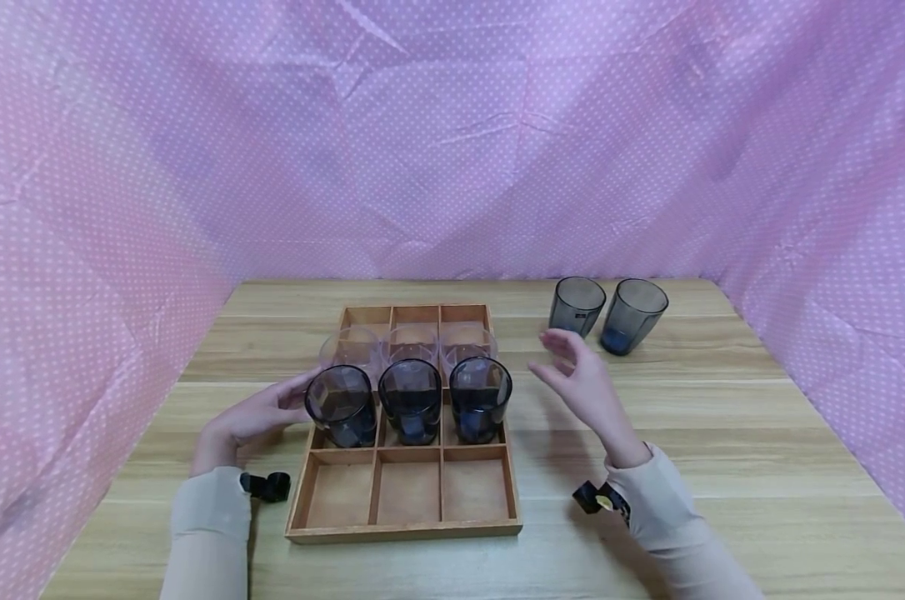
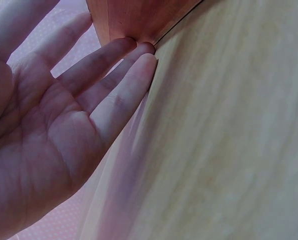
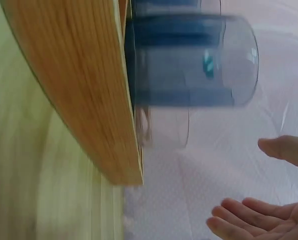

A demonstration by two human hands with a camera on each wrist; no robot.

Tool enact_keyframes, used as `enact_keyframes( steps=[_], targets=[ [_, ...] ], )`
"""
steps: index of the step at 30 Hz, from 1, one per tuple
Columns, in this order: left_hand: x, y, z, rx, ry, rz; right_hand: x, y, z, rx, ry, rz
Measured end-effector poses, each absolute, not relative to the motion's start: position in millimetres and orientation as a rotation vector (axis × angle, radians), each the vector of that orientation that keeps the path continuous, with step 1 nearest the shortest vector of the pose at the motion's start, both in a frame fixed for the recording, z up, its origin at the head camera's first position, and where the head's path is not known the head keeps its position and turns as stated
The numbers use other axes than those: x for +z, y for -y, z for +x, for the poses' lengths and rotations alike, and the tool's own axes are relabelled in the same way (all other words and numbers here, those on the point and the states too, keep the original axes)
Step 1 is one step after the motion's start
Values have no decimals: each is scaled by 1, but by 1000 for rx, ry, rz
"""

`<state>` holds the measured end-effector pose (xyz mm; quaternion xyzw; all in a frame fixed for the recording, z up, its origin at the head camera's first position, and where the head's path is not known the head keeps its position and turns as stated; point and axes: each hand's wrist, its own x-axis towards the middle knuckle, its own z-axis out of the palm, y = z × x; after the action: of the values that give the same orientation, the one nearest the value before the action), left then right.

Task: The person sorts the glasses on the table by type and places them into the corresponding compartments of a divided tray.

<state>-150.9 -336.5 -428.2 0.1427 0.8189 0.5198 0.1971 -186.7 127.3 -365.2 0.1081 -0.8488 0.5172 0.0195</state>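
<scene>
A wooden tray [image 1: 403,536] with square compartments holds three dark glasses in its middle row, at left [image 1: 342,407], centre [image 1: 411,402] and right [image 1: 480,400]. Clear glasses [image 1: 355,343] fill the row behind. My left hand [image 1: 261,415] lies at the tray's left side; in the left wrist view its extended fingers [image 2: 121,97] meet the wooden side. To the right of the tray, my right hand [image 1: 583,387] hovers with spread fingers and nothing in them. One dark glass [image 3: 189,62] stands in the tray in the right wrist view, apart from the right hand [image 3: 269,215].
Two more dark glasses, one [image 1: 576,307] beside the other [image 1: 632,317], stand upright on the wooden table [image 1: 722,400] at the back right, just beyond my right hand. A pink dotted cloth [image 1: 452,150] hangs behind the table and along its sides. The tray's front row holds nothing.
</scene>
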Motion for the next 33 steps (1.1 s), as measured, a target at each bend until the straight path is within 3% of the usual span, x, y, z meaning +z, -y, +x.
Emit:
enact_keyframes(
  steps=[9,33],
  targets=[
    [-428,338,-152,1468,-2268,395,-359,-144,-207,1546,2477,94],
    [-428,337,-153,1557,-2166,436,-369,-166,-243,1328,2604,-141]
  ],
)
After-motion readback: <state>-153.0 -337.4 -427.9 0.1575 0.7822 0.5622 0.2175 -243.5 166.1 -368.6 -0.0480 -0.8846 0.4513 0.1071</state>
